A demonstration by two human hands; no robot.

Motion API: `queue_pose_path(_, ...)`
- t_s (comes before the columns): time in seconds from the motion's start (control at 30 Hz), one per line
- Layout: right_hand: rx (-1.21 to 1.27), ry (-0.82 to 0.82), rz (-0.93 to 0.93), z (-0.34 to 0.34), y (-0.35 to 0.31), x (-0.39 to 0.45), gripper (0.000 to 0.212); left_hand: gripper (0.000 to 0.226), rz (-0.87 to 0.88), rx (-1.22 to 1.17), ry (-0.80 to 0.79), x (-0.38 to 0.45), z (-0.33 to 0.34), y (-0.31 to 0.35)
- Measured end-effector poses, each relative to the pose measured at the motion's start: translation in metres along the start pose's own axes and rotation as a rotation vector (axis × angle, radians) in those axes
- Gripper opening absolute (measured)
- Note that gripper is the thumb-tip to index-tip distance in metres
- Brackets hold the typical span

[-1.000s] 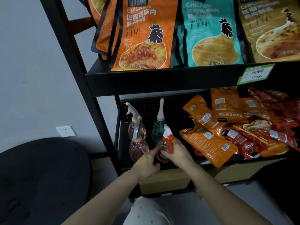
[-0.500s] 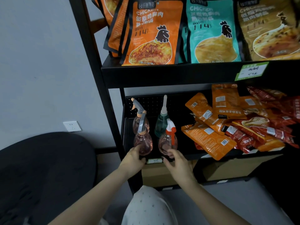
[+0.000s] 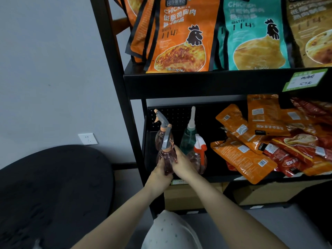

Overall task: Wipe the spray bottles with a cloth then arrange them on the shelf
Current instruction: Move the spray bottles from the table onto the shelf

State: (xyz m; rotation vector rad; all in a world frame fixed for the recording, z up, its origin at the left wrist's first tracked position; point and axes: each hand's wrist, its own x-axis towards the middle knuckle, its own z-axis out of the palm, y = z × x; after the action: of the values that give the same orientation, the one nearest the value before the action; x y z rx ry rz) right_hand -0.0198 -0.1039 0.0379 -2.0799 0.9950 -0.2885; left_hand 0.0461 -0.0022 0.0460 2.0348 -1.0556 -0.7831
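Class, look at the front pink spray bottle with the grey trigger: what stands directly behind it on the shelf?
Behind the front pink bottle stands another pink bottle, its grey trigger pointing left. Its lower body is hidden by the front one, which both hands hold.

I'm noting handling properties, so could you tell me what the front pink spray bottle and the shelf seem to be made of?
Front pink spray bottle: apparently clear tinted plastic, see-through and glossy, with an opaque grey trigger. Shelf: probably black-painted metal, judging by its thin flat edges and perforated back panel.
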Motion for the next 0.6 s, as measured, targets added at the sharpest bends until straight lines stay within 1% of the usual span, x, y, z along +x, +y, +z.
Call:
queue_pose_path(0.07,0.006,-0.009,0.002,0.005,0.004,0.001,0.064,0.071,-0.022,-0.014,0.001,0.004,0.000,0.001)
queue_pose_path(0.2,0.081,0.027,-0.069,0.009,0.009,-0.022,0.065,0.076,-0.036,-0.033,0.013,0.011,-0.004,-0.002)
queue_pose_path(0.27,0.066,0.043,-0.094,0.014,0.012,-0.036,0.066,0.076,-0.039,-0.040,0.016,0.017,-0.008,-0.005)
queue_pose_path(0.37,0.052,0.063,-0.094,0.018,0.016,-0.050,0.063,0.075,-0.059,-0.049,0.009,0.024,-0.014,-0.006)
queue_pose_path(0.47,0.057,0.080,-0.069,0.010,0.013,-0.044,0.062,0.073,-0.066,-0.077,0.044,0.019,-0.010,-0.006)
queue_pose_path(0.53,0.060,0.063,-0.026,0.003,0.009,-0.032,0.063,0.077,-0.050,-0.094,0.073,0.012,-0.002,-0.009)
queue_pose_path(0.6,0.057,0.030,-0.001,-0.001,0.006,-0.020,0.066,0.079,-0.022,-0.110,0.066,0.005,0.006,-0.012)
